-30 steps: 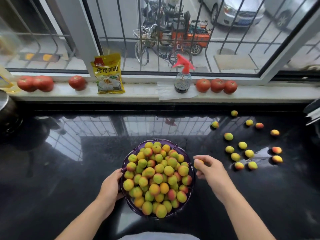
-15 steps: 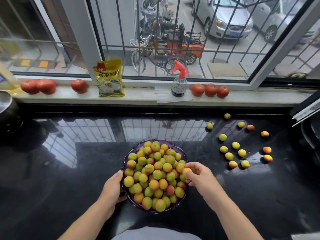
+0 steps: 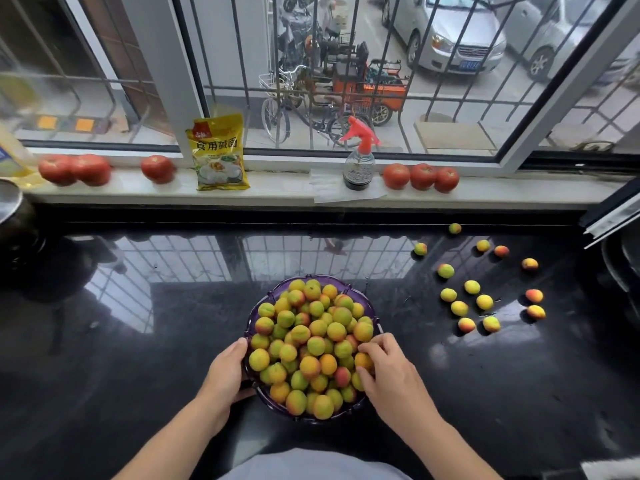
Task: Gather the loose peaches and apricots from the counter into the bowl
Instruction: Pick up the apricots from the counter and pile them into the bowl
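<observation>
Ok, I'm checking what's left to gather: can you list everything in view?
bowl: one, purple, counter centre.
heaped fruit: many, yellow-green to orange, in bowl.
loose fruit: fourteen, yellow to red, counter right.
tomatoes: six, red, sill.
packet: one, yellow, sill.
spray bottle: one, clear, red top, sill.
pot: one, dark, left edge.
left hand: grips bowl's left rim.
right hand: pinches orange fruit on heap.

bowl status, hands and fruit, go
Left hand grips bowl rim. Right hand sets an apricot on the heap. Loose fruit waits right, path open.
</observation>
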The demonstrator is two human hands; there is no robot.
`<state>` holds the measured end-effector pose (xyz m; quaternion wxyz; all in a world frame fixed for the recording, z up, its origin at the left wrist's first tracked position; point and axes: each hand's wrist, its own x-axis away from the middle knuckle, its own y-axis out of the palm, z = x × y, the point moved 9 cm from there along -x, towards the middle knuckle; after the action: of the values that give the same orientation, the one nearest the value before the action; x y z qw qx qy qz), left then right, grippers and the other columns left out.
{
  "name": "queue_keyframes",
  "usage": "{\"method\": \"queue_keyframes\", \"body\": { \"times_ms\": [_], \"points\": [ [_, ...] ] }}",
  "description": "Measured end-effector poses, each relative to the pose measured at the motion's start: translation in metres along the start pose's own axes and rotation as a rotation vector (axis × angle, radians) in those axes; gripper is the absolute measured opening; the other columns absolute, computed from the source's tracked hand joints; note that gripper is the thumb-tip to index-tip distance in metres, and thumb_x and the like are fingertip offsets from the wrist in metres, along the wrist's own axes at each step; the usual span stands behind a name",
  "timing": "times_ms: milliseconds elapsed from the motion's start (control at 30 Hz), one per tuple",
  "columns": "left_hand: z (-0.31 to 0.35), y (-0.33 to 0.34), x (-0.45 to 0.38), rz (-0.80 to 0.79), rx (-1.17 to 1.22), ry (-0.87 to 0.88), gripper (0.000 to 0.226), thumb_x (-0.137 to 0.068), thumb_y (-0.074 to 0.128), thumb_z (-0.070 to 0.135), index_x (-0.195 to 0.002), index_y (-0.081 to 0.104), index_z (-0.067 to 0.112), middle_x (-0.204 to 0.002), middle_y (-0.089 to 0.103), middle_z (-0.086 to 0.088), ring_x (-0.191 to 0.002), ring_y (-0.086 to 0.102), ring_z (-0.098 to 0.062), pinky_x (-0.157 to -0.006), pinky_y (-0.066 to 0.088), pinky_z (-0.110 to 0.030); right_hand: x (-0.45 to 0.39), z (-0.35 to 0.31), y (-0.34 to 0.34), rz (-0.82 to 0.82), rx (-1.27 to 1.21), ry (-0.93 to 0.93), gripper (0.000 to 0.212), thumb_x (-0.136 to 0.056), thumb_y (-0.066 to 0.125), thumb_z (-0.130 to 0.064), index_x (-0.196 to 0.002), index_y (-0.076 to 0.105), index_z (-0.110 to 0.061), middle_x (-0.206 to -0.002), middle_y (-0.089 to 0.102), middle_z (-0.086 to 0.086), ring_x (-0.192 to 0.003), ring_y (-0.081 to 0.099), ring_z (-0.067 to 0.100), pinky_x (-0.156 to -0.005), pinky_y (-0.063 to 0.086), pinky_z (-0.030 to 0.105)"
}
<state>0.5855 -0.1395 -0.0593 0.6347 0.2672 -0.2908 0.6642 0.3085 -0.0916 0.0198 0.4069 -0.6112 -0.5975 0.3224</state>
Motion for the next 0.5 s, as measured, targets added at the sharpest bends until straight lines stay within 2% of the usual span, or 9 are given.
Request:
{"method": "queue_keyframes", "body": {
  "times_ms": [67,200,300,400,500],
  "points": [
    [0.001,0.000,0.001,-0.006,-0.005,0.002,0.038,-0.111,0.038,0.039,-0.117,0.073,0.025,-0.105,0.081,-0.002,-0.105,0.073,-0.031,-0.087,0.060,-0.048,0.000,-0.001,0.004,0.016,0.022,0.018,0.032,-0.099,0.061,-0.033,-0.129,0.062,-0.022,-0.114,0.039,-0.013,-0.082,0.053,0.008,-0.071,0.041,0.018],
    [0.002,0.000,0.002,-0.004,0.002,0.001,0.036,-0.111,0.039,0.039,-0.115,0.074,0.027,-0.107,0.080,-0.001,-0.107,0.072,-0.030,-0.083,0.059,-0.044,0.000,0.000,0.007,0.048,-0.008,0.019,0.039,-0.102,0.058,-0.030,-0.139,0.057,-0.019,-0.114,0.045,-0.013,-0.087,0.057,0.008,-0.074,0.045,0.017],
    [0.003,-0.001,0.003,0.002,0.007,0.004,0.036,-0.111,0.040,0.039,-0.115,0.074,0.027,-0.105,0.081,0.001,-0.107,0.072,-0.030,-0.084,0.058,-0.045,0.000,0.000,0.007,0.067,-0.015,0.006,0.033,-0.100,0.060,-0.030,-0.131,0.059,-0.022,-0.114,0.048,-0.013,-0.089,0.061,0.011,-0.074,0.049,0.021],
    [0.004,0.000,0.004,0.007,0.009,0.003,0.036,-0.111,0.040,0.039,-0.115,0.074,0.028,-0.104,0.081,0.001,-0.106,0.072,-0.029,-0.082,0.058,-0.043,0.002,-0.002,0.005,0.073,-0.026,-0.031,0.025,-0.098,0.063,-0.031,-0.122,0.060,-0.025,-0.111,0.046,-0.016,-0.082,0.059,0.006,-0.072,0.051,0.021],
    [0.005,0.001,0.004,0.014,0.009,0.002,0.036,-0.111,0.040,0.036,-0.113,0.074,0.026,-0.102,0.081,0.000,-0.105,0.072,-0.030,-0.081,0.057,-0.043,-0.009,0.015,-0.019,0.195,-0.098,0.019,0.016,-0.096,0.065,-0.028,-0.111,0.064,-0.025,-0.105,0.050,-0.015,-0.076,0.059,0.006,-0.069,0.053,0.028]
  ]
}}
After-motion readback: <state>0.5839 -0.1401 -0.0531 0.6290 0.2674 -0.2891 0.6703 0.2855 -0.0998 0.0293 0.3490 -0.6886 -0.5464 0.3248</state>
